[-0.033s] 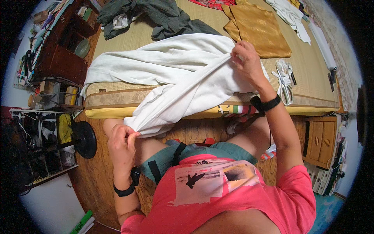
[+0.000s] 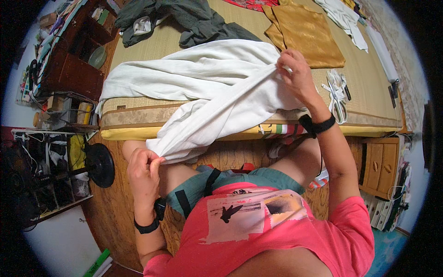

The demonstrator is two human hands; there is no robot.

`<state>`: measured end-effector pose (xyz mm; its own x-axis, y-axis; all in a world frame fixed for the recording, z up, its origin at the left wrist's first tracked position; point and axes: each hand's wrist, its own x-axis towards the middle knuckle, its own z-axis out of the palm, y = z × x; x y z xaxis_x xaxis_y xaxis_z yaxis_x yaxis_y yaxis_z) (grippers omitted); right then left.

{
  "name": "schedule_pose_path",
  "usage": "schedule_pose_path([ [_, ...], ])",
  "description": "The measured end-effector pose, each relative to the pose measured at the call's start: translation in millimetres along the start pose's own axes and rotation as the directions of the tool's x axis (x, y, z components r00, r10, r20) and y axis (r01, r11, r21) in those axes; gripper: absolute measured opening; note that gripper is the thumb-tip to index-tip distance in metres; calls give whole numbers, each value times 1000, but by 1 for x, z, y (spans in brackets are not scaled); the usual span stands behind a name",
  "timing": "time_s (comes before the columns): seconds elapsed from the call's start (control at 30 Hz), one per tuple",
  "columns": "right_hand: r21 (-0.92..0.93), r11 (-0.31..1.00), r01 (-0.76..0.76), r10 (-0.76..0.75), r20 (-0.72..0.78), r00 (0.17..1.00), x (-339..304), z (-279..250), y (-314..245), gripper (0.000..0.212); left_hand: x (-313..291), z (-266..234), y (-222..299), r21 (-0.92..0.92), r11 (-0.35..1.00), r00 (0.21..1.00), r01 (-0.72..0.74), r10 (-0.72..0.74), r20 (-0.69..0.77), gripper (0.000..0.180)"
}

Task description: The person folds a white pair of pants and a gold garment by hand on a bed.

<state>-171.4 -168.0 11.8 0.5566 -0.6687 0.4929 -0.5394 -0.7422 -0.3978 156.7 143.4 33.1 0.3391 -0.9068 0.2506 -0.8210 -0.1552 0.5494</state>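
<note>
Where mat (image 2: pixel 152 51) ends, wooden floor (image 2: pixel 115 217).

Bright, even indoor light with soft shadows — colours vivid, no glare. Sharp around the fingers (image 2: pixel 154 161); beyond them, straight edges bend — the rim goes black.

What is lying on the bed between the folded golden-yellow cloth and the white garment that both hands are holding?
Nothing: in the head view, only bare woven straw mat shows between the folded golden-yellow cloth and the white garment.
</note>
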Motion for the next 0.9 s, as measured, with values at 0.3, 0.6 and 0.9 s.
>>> schedule_pose_path([
  [0.3, 331, 912, -243, 204, 148, 968, -46, -93, -31, 17, -17, -12, 21, -319, 925, 972, 208, -160, 170, 16],
  [0.6, 339, 932, -129, 143, -17, 990, -84, -144, -45, 23, -53, 43, 20, -271, 951, 973, 147, -90, 211, 23],
  [0.9, 122, 961, -250, 276, -294, 915, -99, -201, -32, 24, -68, 6, 48, -684, 598, 886, 417, -101, 452, 22],
])
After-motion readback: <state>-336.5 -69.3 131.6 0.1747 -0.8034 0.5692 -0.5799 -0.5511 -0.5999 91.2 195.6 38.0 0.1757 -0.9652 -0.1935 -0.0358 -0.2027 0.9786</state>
